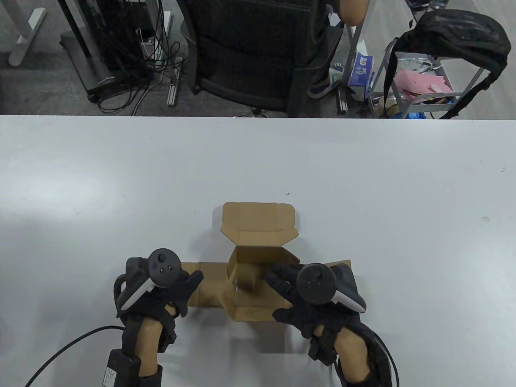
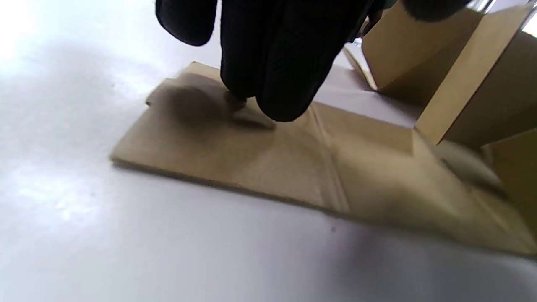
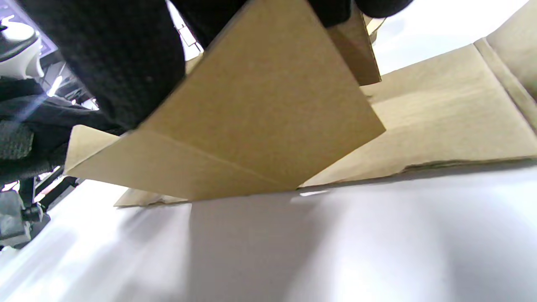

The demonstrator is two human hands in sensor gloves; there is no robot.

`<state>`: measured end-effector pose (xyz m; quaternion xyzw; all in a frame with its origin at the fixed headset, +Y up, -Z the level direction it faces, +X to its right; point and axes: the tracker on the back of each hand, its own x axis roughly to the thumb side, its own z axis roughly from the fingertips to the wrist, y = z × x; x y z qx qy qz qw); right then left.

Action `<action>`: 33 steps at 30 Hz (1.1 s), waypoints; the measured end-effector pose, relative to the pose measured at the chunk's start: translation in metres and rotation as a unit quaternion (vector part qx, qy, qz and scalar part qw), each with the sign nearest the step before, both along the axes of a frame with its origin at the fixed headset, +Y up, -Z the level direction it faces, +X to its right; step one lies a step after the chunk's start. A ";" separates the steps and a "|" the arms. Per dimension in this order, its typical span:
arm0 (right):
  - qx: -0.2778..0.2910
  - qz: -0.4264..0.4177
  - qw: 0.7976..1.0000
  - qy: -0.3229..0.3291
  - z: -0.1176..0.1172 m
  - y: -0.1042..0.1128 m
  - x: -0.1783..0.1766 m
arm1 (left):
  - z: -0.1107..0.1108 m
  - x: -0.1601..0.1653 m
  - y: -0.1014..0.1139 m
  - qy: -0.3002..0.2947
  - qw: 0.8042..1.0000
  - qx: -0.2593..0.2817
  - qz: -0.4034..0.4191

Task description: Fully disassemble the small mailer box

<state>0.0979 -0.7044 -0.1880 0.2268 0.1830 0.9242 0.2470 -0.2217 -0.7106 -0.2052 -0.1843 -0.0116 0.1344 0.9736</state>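
Note:
The small brown mailer box (image 1: pixel 258 258) lies partly unfolded on the white table near the front edge, its lid flap (image 1: pixel 258 221) open toward the far side. Its left side panel (image 2: pixel 260 167) lies flat on the table. My left hand (image 1: pixel 169 294) presses that panel down with its fingertips (image 2: pixel 268 84). My right hand (image 1: pixel 302 298) rests on the box's right part and holds a raised panel (image 3: pixel 260 113) that stands tilted off the table. The right side panel (image 3: pixel 440 113) lies flat beneath it.
The white table (image 1: pixel 363 181) stretches wide to the back and both sides. A black cable (image 1: pixel 60 350) runs from my left wrist to the front left. Beyond the far edge stand a black office chair (image 1: pixel 258 52) and a cart with a black bag (image 1: pixel 455 36).

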 end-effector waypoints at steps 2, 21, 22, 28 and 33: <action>-0.001 0.013 1.000 0.005 0.000 -0.002 -0.002 | -0.001 0.000 -0.001 -0.004 1.000 0.003 -0.019; -0.017 0.134 0.991 0.002 0.001 -0.027 -0.009 | 0.028 0.043 0.043 -0.155 0.939 0.305 0.032; -0.022 0.136 0.990 -0.001 -0.001 -0.029 -0.008 | 0.027 0.051 0.039 -0.175 0.943 0.283 0.024; -0.055 0.155 0.986 -0.023 -0.009 -0.041 -0.002 | 0.019 0.080 0.016 -0.228 0.955 0.183 -0.047; -0.079 0.174 0.981 -0.035 -0.014 -0.050 0.002 | 0.010 0.081 -0.004 -0.216 0.968 0.101 -0.083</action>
